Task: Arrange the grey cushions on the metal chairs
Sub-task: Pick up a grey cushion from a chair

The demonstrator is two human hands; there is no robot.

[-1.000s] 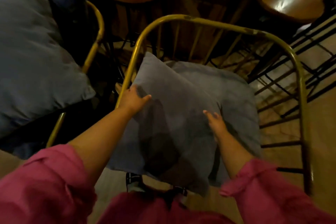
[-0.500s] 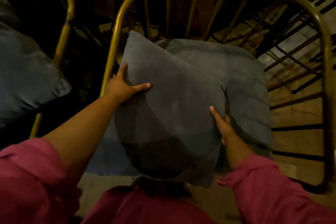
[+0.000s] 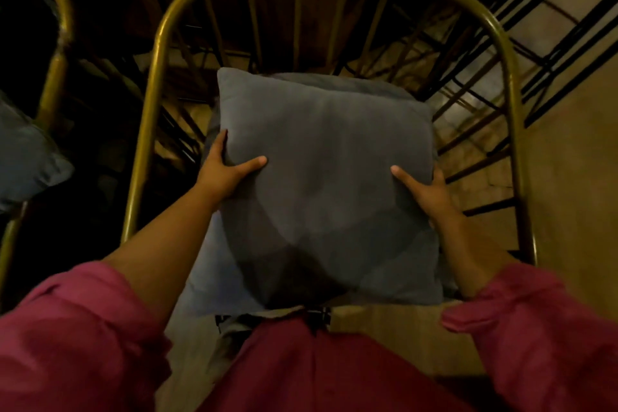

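A square grey cushion (image 3: 327,177) fills the middle of the view, held over the seat of a yellow metal chair (image 3: 157,53). My left hand (image 3: 227,170) grips its left edge, thumb on top. My right hand (image 3: 424,192) grips its right edge the same way. Under it lies a second grey cushion (image 3: 214,281), seen only at the lower left and along the far edge. The chair's curved top rail arches over the cushions, with thin rods behind.
A second yellow chair frame (image 3: 57,53) stands at the left with a grey cushion (image 3: 26,164) on it. Black metal bars (image 3: 548,53) run along the right over a pale tiled floor. Pink sleeves and clothing fill the bottom.
The top cushion has turned from tilted to square with the chair and moved to the middle of the seat. Both hands shifted to its left and right edges. The view dropped closer.
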